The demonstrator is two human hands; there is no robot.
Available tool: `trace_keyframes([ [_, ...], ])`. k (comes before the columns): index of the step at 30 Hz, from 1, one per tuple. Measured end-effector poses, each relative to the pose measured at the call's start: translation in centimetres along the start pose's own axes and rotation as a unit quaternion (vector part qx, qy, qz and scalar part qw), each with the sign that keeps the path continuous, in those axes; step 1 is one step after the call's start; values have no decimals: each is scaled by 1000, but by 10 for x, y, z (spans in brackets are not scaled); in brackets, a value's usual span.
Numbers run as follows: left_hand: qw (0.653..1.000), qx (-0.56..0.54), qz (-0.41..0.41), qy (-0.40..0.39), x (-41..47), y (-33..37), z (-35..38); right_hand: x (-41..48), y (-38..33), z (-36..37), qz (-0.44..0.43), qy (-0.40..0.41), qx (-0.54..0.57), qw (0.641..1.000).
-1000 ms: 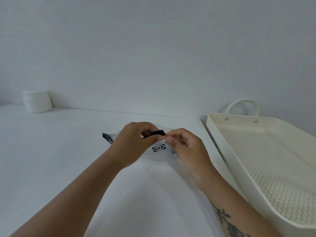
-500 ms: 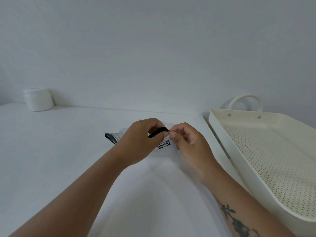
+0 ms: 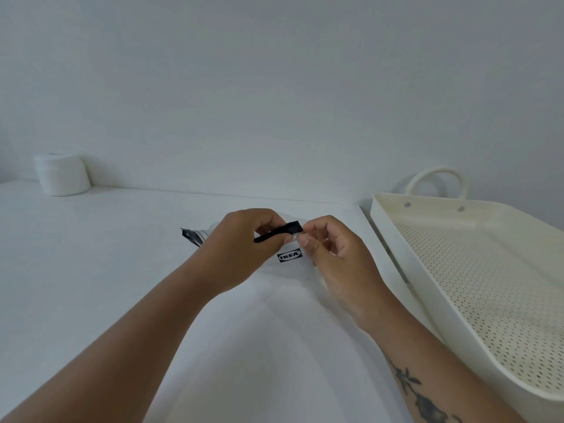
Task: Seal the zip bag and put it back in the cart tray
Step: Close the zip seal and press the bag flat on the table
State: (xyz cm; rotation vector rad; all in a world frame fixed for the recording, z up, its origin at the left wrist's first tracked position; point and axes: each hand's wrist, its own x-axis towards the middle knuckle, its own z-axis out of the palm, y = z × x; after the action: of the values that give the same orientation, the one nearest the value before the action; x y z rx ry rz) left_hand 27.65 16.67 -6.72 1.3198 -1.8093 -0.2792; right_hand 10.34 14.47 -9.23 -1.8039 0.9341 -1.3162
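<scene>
On the table (image 3: 91, 270): zip bag (image 3: 290, 267) at centre, lying flat, its top edge pinched between left hand (image 3: 244, 248) and right hand (image 3: 332, 254), the two thumbs almost touching above the bag's printed label (image 3: 289, 255). To the right, just beside the table edge, cart tray (image 3: 476, 270), nothing in it, handle (image 3: 436, 178) at its far end. Far left, against the wall (image 3: 274, 87), a roll (image 3: 62, 174), well apart from the bag.

One zip bag (image 3: 288, 261), one cart tray (image 3: 433, 257), two hands, and one white roll (image 3: 62, 174), possibly tissue.
</scene>
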Motion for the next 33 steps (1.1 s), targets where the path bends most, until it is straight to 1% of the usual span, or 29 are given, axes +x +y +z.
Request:
trace_keyframes([
  [5,1000,8,18,-3,-1,3,2,0,-1,0,-6,15,-30,999],
  [9,1000,14,20,9,-2,4,1,0,-1,1,9,28,-17,999],
  [14,1000,4,30,0,-1,7,2,0,-1,-2,8,17,-26,1000],
  [17,999,21,41,8,-1,6,4,0,-2,-1,-1,14,-32,999],
  [22,994,87,62,-16,-1,1,11,-1,-2,0,-22,14,-34,999],
  [25,991,108,79,-22,-2,0,14,0,1,0,-31,15,-34,999],
  [30,988,122,92,-9,-4,4,15,2,2,-4,-33,41,-32,998],
  [33,988,125,95,-7,-5,6,14,3,2,-8,-18,64,-9,998],
])
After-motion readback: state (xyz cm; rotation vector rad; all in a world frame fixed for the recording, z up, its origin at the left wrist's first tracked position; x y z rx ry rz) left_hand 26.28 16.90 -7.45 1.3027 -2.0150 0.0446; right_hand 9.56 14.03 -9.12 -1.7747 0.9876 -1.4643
